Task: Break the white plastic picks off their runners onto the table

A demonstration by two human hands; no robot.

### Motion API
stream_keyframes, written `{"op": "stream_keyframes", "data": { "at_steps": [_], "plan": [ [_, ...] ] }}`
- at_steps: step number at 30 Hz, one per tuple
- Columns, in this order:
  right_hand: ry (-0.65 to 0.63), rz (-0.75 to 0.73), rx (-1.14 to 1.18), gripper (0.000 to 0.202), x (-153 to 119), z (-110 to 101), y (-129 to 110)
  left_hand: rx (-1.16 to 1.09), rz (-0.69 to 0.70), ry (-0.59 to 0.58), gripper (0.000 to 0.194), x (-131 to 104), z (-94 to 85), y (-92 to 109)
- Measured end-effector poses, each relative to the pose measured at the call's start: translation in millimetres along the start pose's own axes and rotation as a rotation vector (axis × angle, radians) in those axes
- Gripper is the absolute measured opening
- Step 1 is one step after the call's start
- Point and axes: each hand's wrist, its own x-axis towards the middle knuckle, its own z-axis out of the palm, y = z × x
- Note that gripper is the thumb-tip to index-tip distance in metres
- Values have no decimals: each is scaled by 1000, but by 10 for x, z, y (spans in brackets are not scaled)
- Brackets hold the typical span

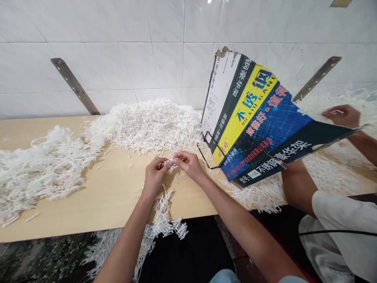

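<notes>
Head view's showing my left hand [154, 171] and right hand [189, 165] curling nearly closed, fingertips meeting and pinching a few thin white strips [171, 163] just over the table [118, 181]. Big white heap [156, 125] is sitting right behind them, and a stringy clump [163, 206] is spilling over the front edge. Printed cardboard [250, 114] is standing tilted to the right, another person's hand [346, 116] showing beyond it.

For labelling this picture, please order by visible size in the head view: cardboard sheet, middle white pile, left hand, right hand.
1. Cardboard sheet
2. Middle white pile
3. Left hand and right hand: too alike to rank.
</notes>
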Motion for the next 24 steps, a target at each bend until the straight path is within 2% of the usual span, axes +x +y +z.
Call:
{"op": "stream_keyframes", "data": {
  "at_steps": [4, 7, 13, 18, 20, 24],
  "plan": [
    [-90, -20, 45, 24, -3, -19, -43, 16, 61, -33, 27, -8, -13, -5],
    [-131, -12, -22, 29, -8, -6, -33, 65, 106, -52, 25, -31, -14, 18],
    [-43, -26, -24, 15, -9, 16, -22, 100, 33, -14, 32, -34, 0, 31],
    [19, 19, 135, 17, 9, 2, -44, 188, 79, -73, 33, -1, -6, -15],
    [13, 35, 153, 18, 19, -2, -39, 174, 63, -96, 34, -3, -7, -20],
    [-33, 73, 146, 23, 36, -28, -35, 166, 30, -223, 38, -21, 5, 1]
  ]
}}
